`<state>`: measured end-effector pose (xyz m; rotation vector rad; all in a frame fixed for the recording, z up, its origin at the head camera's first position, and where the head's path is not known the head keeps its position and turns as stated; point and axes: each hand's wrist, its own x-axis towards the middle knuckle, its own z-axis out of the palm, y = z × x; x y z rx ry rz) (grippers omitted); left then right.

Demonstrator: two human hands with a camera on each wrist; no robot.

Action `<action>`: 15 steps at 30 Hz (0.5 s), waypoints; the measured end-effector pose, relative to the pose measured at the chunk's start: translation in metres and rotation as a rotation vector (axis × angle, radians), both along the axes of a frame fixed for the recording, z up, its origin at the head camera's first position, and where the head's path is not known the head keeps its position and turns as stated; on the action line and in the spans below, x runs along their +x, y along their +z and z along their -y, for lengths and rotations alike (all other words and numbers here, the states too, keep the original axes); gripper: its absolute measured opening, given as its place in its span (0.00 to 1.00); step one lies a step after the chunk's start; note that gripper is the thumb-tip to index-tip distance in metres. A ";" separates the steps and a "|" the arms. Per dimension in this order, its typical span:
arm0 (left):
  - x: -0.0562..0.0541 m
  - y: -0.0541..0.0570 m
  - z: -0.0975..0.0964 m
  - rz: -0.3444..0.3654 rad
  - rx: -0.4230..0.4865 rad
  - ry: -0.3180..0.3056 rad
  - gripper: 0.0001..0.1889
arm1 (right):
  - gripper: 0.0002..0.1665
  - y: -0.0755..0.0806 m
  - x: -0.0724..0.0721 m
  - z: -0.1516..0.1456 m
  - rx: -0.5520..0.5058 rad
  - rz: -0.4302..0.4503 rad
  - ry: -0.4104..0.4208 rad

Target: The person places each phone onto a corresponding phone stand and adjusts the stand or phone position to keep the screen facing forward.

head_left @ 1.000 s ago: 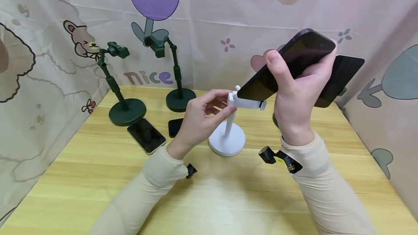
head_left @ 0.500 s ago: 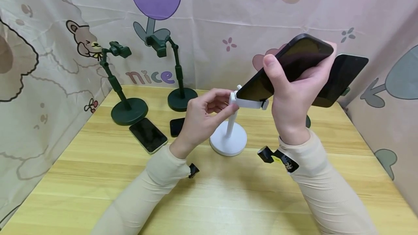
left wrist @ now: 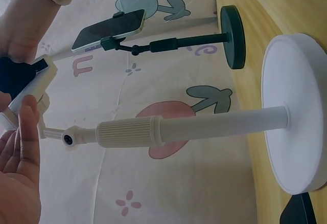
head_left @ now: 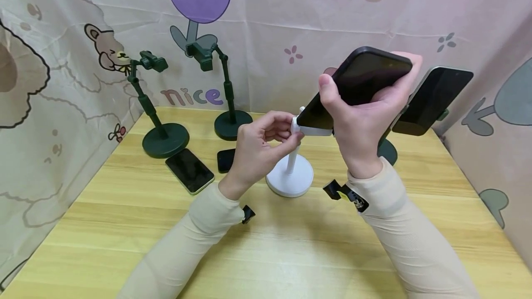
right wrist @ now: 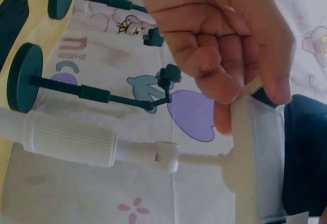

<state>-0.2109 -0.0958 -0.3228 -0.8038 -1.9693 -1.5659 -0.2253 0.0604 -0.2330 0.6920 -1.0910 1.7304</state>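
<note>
A white phone stand [head_left: 289, 181] stands upright on the table. My left hand [head_left: 259, 149] pinches the left end of its clamp [head_left: 319, 131] between thumb and fingers; the right wrist view shows these fingers at the clamp's edge [right wrist: 244, 157]. In my right hand [head_left: 361, 128] a black phone [head_left: 365, 77] is gripped by its long sides, thumb on the left. The phone is tilted, and its lower left corner overlaps the clamp in the head view. In the right wrist view, the phone [right wrist: 306, 157] lies right beside the clamp's face. Whether they touch, I cannot tell.
Two dark green phone stands [head_left: 165, 140] [head_left: 232, 124] stand at the back left. Two phones [head_left: 190, 171] [head_left: 226, 160] lie flat near them. Behind my right hand, another green stand [head_left: 388, 152] holds a phone [head_left: 432, 100]. A printed cloth [head_left: 266, 59] hangs behind the table.
My right hand has moved left and slightly down with the phone, bringing it closer over the white clamp. The left hand keeps its pinch on the clamp's end.
</note>
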 end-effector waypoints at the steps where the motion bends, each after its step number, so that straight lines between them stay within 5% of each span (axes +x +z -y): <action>1: 0.000 0.000 0.000 -0.002 -0.004 -0.001 0.13 | 0.33 0.000 -0.001 0.000 0.005 0.001 -0.013; 15: -0.002 -0.002 0.000 -0.021 0.002 -0.020 0.13 | 0.39 -0.002 -0.008 0.000 0.067 0.028 -0.163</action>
